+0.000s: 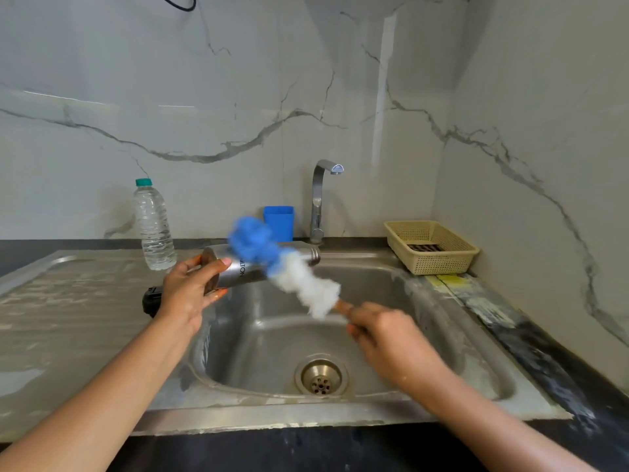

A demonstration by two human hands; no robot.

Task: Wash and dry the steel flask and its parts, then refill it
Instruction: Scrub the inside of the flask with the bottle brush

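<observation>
Steel flask [235, 276] in curled left hand [187, 294]

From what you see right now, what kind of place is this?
Probably a home kitchen: a steel sink with a tap behind it, and a plastic basket beside it.

The only print that can be read stands on the steel flask [246, 277], just left of the frame's centre. Small dark capitals run across its barrel, turned sideways to the camera, next to the thumb of the left hand [190, 294] that holds the flask's base end. They read "ILTON". The letters are slightly blurred, and the word's beginning cannot be made out.
</observation>
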